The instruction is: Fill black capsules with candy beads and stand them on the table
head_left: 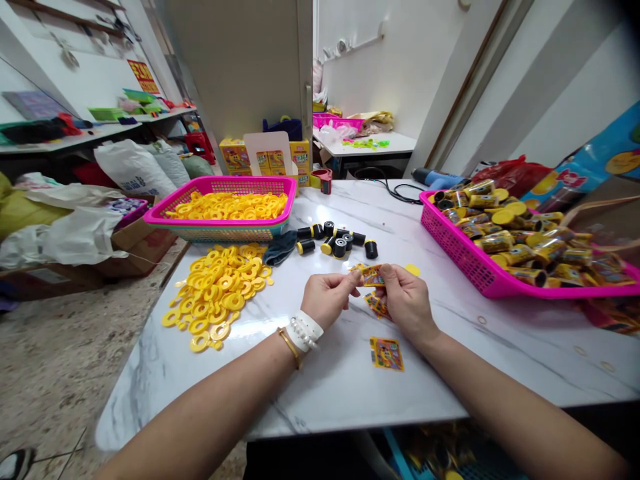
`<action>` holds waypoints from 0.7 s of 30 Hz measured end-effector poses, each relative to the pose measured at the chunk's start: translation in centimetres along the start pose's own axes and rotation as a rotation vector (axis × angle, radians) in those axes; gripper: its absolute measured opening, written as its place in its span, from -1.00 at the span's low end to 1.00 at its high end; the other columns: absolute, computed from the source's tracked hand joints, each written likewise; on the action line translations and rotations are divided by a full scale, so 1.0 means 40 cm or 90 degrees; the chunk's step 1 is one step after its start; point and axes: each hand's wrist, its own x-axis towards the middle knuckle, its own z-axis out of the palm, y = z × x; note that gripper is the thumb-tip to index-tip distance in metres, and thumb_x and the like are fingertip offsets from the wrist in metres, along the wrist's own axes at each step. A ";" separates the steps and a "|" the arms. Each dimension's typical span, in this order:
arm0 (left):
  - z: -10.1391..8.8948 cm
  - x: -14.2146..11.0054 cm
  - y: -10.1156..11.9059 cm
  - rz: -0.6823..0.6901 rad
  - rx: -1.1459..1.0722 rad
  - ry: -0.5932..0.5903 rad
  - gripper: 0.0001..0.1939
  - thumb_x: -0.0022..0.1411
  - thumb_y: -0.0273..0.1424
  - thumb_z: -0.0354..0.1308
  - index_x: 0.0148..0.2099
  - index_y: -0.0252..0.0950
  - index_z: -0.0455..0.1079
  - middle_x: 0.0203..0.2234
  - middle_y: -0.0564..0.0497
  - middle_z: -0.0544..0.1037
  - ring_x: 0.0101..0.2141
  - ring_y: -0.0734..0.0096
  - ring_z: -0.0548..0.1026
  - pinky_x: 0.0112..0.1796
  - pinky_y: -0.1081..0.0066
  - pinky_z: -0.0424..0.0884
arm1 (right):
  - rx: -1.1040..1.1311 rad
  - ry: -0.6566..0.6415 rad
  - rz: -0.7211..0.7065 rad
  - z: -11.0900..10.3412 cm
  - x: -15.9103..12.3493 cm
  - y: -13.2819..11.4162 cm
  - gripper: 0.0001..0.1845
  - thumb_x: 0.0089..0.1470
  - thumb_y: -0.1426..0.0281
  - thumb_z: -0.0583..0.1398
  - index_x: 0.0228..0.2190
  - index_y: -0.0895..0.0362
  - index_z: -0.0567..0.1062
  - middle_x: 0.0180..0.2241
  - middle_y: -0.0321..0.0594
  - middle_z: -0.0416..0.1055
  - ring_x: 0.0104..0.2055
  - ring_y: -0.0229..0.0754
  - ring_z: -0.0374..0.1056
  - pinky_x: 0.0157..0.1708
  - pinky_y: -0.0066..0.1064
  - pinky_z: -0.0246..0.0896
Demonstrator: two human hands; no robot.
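Over the middle of the table, my right hand grips a small stack of printed yellow stickers between thumb and fingers. My left hand has its thumb and forefinger pinched together at the left end of that stack; whether it holds one sticker's edge is too small to tell. More printed stickers show just below the right fingers. A single square sticker with a cartoon print lies flat nearer me. Beyond my hands, several black cylinders with yellow ends stand and lie in a group.
Loose yellow rings are heaped at left, before a pink basket of yellow rings. A pink basket at right holds labelled cylinders. A dark cloth, a tape dispenser and a blue tool lie farther back.
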 end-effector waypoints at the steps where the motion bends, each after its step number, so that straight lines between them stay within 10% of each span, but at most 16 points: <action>1: -0.001 0.001 0.000 -0.008 -0.002 -0.003 -0.48 0.10 0.04 0.19 -0.41 -0.38 0.56 -0.69 0.06 0.39 -0.68 0.64 0.17 -0.62 0.53 0.07 | 0.006 -0.002 0.004 0.000 -0.001 0.000 -0.48 0.14 -0.06 0.12 -0.47 0.15 0.47 -0.64 -0.33 0.30 -0.65 -0.36 0.16 -0.68 -0.52 0.10; 9: -0.005 0.006 0.009 -0.077 -0.138 -0.035 -0.55 -0.09 -0.04 0.37 -0.42 -0.39 0.53 -0.68 0.09 0.39 -0.69 0.70 0.09 -0.64 0.54 -0.03 | -0.016 -0.100 -0.030 0.007 -0.001 0.017 -0.57 0.12 0.01 0.17 -0.44 0.13 0.43 -0.64 -0.35 0.30 -0.65 -0.34 0.15 -0.68 -0.49 0.10; 16: -0.012 0.021 -0.005 0.012 -0.040 0.023 -0.70 -0.13 -0.24 0.43 -0.36 -0.35 0.59 -0.43 -0.06 0.61 -0.39 0.41 0.48 -0.34 0.46 0.38 | -0.137 -0.107 -0.118 0.008 -0.008 0.014 -0.56 0.17 0.09 0.14 -0.59 0.12 0.37 -0.66 -0.33 0.30 -0.62 -0.32 0.16 -0.61 -0.48 0.07; 21: -0.016 0.022 -0.005 0.016 0.029 0.084 -0.72 -0.10 -0.23 0.38 -0.38 -0.35 0.58 -0.53 -0.01 0.58 -0.52 0.47 0.42 -0.47 0.48 0.31 | -0.186 -0.116 -0.147 0.017 -0.006 0.014 -0.57 0.21 0.12 0.09 -0.56 0.12 0.43 -0.65 -0.33 0.31 -0.59 -0.29 0.20 -0.54 -0.45 0.09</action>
